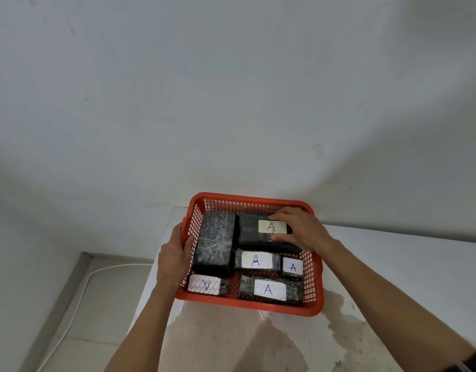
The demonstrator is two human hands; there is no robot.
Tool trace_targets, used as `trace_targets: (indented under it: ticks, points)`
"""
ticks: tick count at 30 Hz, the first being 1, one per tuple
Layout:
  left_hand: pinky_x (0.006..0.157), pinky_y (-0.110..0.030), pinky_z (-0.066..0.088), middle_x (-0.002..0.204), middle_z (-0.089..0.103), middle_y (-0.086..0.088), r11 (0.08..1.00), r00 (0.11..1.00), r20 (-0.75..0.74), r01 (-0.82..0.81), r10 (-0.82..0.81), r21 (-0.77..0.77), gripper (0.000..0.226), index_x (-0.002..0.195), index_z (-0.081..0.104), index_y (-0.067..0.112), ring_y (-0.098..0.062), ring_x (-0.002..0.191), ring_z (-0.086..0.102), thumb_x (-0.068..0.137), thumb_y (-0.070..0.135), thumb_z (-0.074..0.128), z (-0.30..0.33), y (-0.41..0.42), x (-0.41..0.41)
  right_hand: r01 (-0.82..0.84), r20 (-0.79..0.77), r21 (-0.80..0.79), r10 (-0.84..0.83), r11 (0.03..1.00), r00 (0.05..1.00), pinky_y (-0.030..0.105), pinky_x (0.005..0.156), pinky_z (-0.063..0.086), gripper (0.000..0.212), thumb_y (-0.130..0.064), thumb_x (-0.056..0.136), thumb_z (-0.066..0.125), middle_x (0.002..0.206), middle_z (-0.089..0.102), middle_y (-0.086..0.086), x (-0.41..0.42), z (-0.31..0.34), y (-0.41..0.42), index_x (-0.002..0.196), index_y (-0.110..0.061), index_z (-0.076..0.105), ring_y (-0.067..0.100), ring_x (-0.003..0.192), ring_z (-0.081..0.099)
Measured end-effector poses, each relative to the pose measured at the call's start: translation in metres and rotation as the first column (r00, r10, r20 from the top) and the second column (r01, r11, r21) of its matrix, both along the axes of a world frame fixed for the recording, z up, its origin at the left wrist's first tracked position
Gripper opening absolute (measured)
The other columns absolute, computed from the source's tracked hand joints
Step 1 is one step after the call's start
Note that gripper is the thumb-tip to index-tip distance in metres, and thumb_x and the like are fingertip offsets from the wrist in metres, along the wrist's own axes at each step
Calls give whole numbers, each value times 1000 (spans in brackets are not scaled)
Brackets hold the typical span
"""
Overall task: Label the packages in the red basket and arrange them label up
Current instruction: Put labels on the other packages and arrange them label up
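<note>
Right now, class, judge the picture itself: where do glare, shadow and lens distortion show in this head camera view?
Head view: glare washes the label under the right hand, dimming its A; the plastic wrap on the unlabelled package glints; a soft shadow crosses the stained tabletop below the red basket; wide-angle bending curves the wall-floor lines; the labels read sharply.

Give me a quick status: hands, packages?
Left hand holds red basket wall. Right hand grips labelled package. Big left package shows no label. Nothing blocking.
</note>
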State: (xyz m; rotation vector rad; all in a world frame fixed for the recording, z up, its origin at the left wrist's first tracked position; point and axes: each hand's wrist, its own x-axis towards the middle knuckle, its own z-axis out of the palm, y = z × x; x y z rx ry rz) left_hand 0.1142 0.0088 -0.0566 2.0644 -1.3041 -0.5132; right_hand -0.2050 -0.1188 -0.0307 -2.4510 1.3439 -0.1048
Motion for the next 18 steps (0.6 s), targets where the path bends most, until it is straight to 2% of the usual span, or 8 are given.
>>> trace_targets:
  ticks: [5, 7, 9, 11, 12, 14, 16, 18]
  points:
    - [84, -45, 55, 130, 60, -8, 999, 999, -32, 32, -32, 10, 59, 140, 34, 25, -29, 106, 64, 90, 51, 51, 7, 4, -2, 30, -26, -18, -30, 999, 999, 42, 111, 31, 69, -65, 83, 61, 147, 51, -4, 2, 6, 6, 141, -31, 49, 21, 135, 42]
    - [93, -47, 48, 133, 54, -8, 996, 988, 146, 64, -55, -57, 65, 142, 33, 22, -27, 115, 55, 89, 55, 52, 11, 7, -4, 100, 13, -75, -100, 992, 995, 44, 114, 25, 70, -69, 84, 56, 146, 51, -2, 0, 6, 18, 142, -32, 47, 22, 136, 40]
    - [97, -44, 42, 133, 50, -8, 978, 921, 380, 152, -89, -141, 67, 141, 37, 19, -26, 119, 47, 87, 56, 52, 15, 11, -11, 198, 80, -175, -187, 965, 979, 45, 114, 25, 68, -70, 84, 53, 145, 51, -1, -4, 4, 34, 141, -31, 49, 22, 137, 38]
    - [99, -42, 42, 133, 49, -6, 949, 883, 444, 257, -154, -183, 67, 140, 39, 20, -23, 121, 45, 87, 59, 51, 18, 14, -23, 297, 128, -205, -276, 933, 953, 47, 116, 24, 71, -69, 84, 55, 150, 44, 3, -7, -2, 51, 143, -32, 46, 25, 142, 31]
    - [100, -41, 43, 135, 48, -6, 945, 890, 418, 277, -184, -174, 67, 141, 39, 21, -22, 123, 45, 87, 60, 51, 18, 16, -30, 349, 144, -174, -327, 921, 934, 48, 117, 22, 75, -69, 83, 57, 155, 37, 5, -7, -6, 59, 146, -32, 41, 26, 145, 26]
    - [103, -43, 44, 141, 44, -6, 971, 953, 226, 223, -200, -81, 77, 144, 33, 22, -23, 128, 43, 82, 61, 57, 15, 19, -44, 445, 169, -83, -427, 892, 888, 50, 117, 23, 85, -68, 83, 60, 162, 23, 6, -8, -12, 72, 153, -32, 28, 28, 148, 22]
    - [108, -46, 40, 151, 32, -9, 983, 983, 60, 169, -173, 71, 93, 149, 23, 20, -27, 137, 34, 76, 64, 62, 9, 18, -52, 519, 229, 12, -508, 855, 830, 52, 110, 36, 93, -64, 82, 64, 163, 19, 4, -8, -14, 78, 155, -30, 18, 29, 142, 34]
    - [113, -47, 33, 159, 18, -10, 970, 979, 89, 163, -181, 182, 105, 151, 14, 18, -29, 144, 23, 72, 69, 61, 2, 18, -56, 557, 297, 81, -553, 827, 778, 53, 99, 47, 95, -61, 83, 66, 161, 21, 0, -8, -15, 80, 156, -29, 12, 28, 134, 46]
